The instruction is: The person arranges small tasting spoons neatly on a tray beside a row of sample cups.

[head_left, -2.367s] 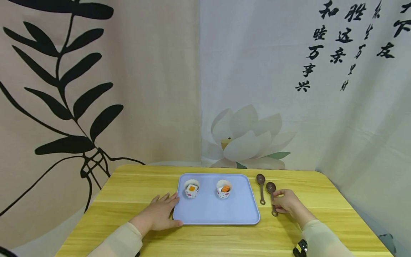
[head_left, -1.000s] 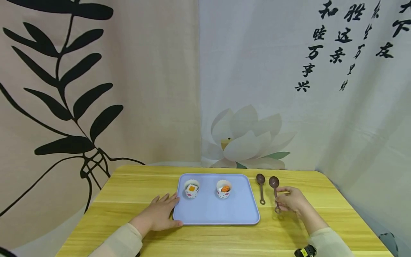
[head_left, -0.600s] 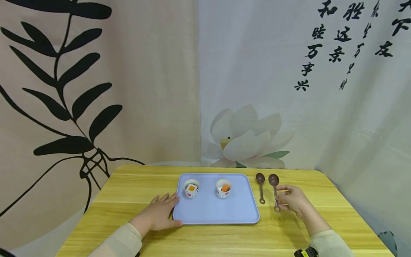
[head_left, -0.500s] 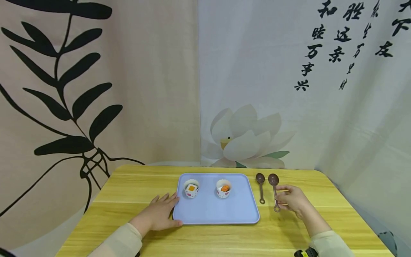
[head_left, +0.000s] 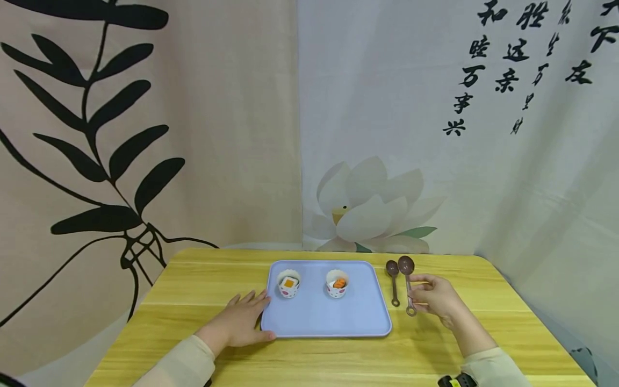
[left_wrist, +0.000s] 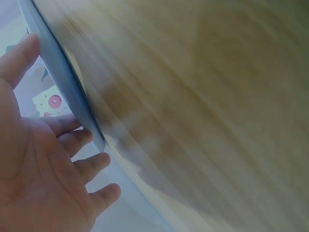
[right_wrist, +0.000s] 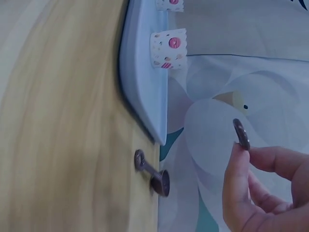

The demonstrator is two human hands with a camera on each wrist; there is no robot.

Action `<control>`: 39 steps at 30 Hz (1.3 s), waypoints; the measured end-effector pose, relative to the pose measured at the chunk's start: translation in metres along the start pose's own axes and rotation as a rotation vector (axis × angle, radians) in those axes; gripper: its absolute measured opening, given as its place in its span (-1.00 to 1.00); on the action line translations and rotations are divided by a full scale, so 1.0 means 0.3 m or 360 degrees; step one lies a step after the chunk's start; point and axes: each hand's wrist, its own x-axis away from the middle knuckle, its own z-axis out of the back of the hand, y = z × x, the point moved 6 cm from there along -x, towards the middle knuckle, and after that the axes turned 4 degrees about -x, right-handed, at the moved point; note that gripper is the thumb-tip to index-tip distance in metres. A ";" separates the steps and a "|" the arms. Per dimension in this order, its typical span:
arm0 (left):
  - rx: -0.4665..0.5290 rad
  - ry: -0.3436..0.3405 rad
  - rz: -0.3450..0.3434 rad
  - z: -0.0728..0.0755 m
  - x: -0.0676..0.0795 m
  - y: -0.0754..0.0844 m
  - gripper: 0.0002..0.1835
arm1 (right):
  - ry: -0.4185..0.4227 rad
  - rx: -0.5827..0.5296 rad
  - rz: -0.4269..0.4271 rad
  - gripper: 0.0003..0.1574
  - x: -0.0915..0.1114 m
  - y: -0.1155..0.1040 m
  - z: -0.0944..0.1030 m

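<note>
Leftward, towards its twin, the held spoon (head_left: 407,267) has shifted a little since half a second ago. At far left, the left hand (head_left: 240,321) has its fingers spread, touching the left edge of the blue tray (head_left: 329,323), which bears a left cup (head_left: 288,293) and a right cup (head_left: 336,293). Just beyond the tray, a second spoon (head_left: 393,270) lies on the table (head_left: 300,363). Rightmost, the right hand (head_left: 437,298) pinches the held spoon's handle between thumb and fingers, raised above the wood.

Soft light leaves faint shadows on the table (head_left: 338,361); both wrist views look dimmer.
</note>
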 end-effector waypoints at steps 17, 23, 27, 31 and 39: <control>0.0021 -0.0007 -0.0008 0.007 0.008 0.005 0.11 | -0.0062 -0.0104 0.0068 -0.44 -0.002 -0.061 -0.119; 0.0016 -0.0006 -0.0005 0.006 0.004 0.006 0.10 | -0.0070 -0.0136 0.0065 -0.47 -0.009 -0.061 -0.155; 0.0019 0.0006 0.0001 0.006 0.003 0.007 0.10 | -0.0107 -0.0141 0.0079 -0.46 -0.011 -0.061 -0.187; 0.0024 0.0011 0.0002 0.005 0.004 0.008 0.10 | -0.0135 -0.0119 0.0076 -0.45 -0.014 -0.064 -0.219; 0.0055 -0.0002 0.0013 0.005 0.003 0.007 0.09 | -0.0154 -0.0124 0.0082 -0.46 -0.024 -0.067 -0.286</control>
